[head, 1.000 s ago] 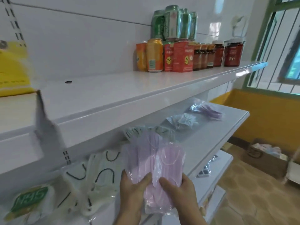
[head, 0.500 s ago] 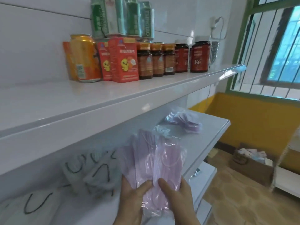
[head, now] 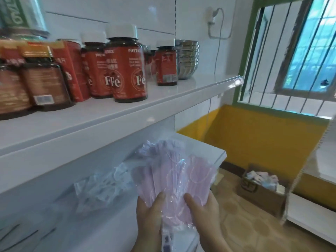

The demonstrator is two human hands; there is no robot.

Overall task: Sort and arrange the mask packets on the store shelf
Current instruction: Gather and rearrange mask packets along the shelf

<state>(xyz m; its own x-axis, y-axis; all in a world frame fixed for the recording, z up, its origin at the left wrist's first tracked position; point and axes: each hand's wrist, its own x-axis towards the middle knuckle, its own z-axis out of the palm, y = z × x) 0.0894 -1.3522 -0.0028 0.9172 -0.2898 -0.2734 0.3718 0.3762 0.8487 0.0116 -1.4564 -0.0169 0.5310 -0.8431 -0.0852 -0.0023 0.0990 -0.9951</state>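
Head view: left hand (head: 151, 213) and right hand (head: 203, 210), fingers clamped on pink mask packets (head: 174, 180), now carried rightward toward the lower shelf's (head: 216, 155) end; placement pending.

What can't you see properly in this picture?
- Pink mask packets, head view: their lower part is hidden by the left hand and right hand.
- Clear packets on the lower shelf: blurred, contents unclear.
- Cardboard box on the floor: contents too small to tell.
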